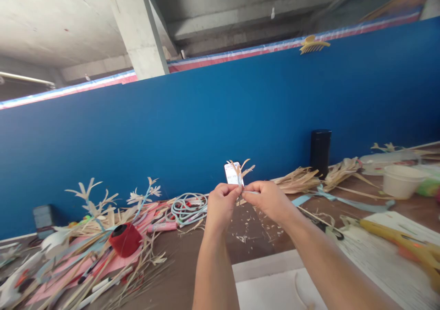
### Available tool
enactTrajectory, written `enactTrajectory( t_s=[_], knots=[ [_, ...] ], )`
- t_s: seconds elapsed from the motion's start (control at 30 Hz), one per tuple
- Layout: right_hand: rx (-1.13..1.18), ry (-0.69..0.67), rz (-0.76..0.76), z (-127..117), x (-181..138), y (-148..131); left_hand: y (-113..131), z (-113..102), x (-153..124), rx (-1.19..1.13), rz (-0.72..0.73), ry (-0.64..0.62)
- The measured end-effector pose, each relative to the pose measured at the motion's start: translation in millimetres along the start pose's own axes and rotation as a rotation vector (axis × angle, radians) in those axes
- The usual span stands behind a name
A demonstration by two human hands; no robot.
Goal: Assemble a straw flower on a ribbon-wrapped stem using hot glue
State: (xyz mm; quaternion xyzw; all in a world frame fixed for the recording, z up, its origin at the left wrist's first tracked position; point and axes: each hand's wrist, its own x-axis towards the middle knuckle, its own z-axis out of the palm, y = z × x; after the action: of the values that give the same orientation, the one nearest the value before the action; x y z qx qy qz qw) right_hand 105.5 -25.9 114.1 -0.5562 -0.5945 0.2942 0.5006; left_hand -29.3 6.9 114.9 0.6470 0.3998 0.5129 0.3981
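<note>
Between my two hands, above the brown table, stands a small straw-coloured flower made of thin dry strips, its petals pointing up. My left hand is closed in a pinch on its stem. Against it, my right hand pinches a bit of light blue tape beside the stem. The fingertips of both hands meet and hide most of the stem. Just behind the flower a lit phone leans upright. Pale shavings are scattered on the table below my hands.
Left are finished straw flowers, a red thread spool, a coiled blue cord and many loose strips. Right are dry husks, blue ribbon, a white tub and a yellow glue gun. A blue partition stands behind.
</note>
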Motion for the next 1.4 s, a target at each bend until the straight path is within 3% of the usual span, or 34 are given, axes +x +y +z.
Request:
enactTrajectory(
  t_s=[0.43, 0.83, 1.03, 1.2, 1.4],
  knots=[
    [-0.112, 0.132, -0.022, 7.5, -0.9, -3.0, 1.8, 4.8, 1.0, 0.096, 0.065, 0.082],
    [-0.107, 0.154, -0.08, 14.8, -4.4, -8.6, 3.9, 6.7, 0.5, 0.121, 0.091, 0.207],
    [-0.093, 0.137, -0.067, 16.2, -6.0, -10.3, 2.2, 6.0, 1.5, 0.024, 0.027, 0.197],
    [-0.102, 0.163, -0.056, 16.9, -7.3, -13.5, -0.8, 5.6, 2.6, -0.147, -0.062, 0.095],
    [-0.138, 0.175, -0.065, 17.5, -6.9, -10.4, -2.0, 7.4, 2.5, -0.218, -0.076, 0.081]
  ],
)
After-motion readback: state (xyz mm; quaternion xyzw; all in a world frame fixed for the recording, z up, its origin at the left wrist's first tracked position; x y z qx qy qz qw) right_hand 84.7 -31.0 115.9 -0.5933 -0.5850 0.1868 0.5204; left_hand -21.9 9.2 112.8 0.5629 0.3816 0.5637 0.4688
